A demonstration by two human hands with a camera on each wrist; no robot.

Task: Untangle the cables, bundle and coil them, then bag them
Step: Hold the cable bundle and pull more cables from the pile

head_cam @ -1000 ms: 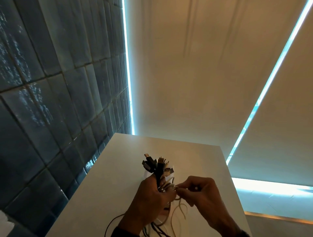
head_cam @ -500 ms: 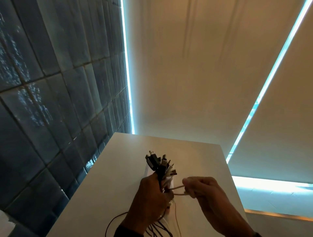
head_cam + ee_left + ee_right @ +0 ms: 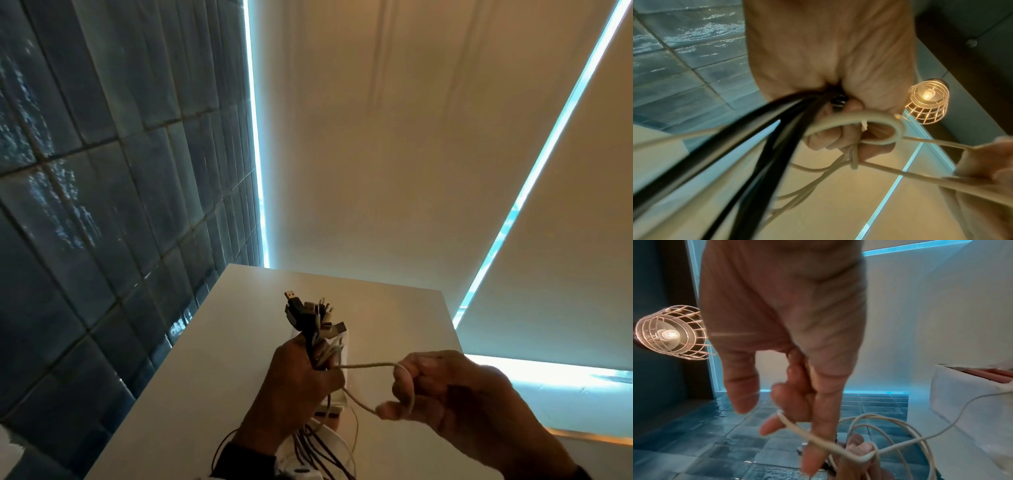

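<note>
My left hand (image 3: 301, 373) grips a bundle of black and white cables (image 3: 313, 318) upright above the white table (image 3: 222, 377), plugs fanned out on top. Their loose lengths (image 3: 318, 448) hang below my fist. My right hand (image 3: 404, 387), to the right of the left, pinches a loop of one white cable (image 3: 366, 366) that runs taut from the bundle. In the left wrist view the black cables (image 3: 756, 138) and a white loop (image 3: 859, 116) leave my fist. The right wrist view has the white cable (image 3: 807, 434) over my fingers.
A clear bag (image 3: 339, 373) lies on the table behind the hands. A dark tiled wall (image 3: 102, 205) runs along the table's left side. A pale blind (image 3: 411, 171) hangs beyond the far edge. A caged lamp (image 3: 927, 100) glows overhead.
My right hand has drawn away to the right, pulling a white cable loop out of the bundle. The left hand keeps its grip and has tilted the plugs slightly.
</note>
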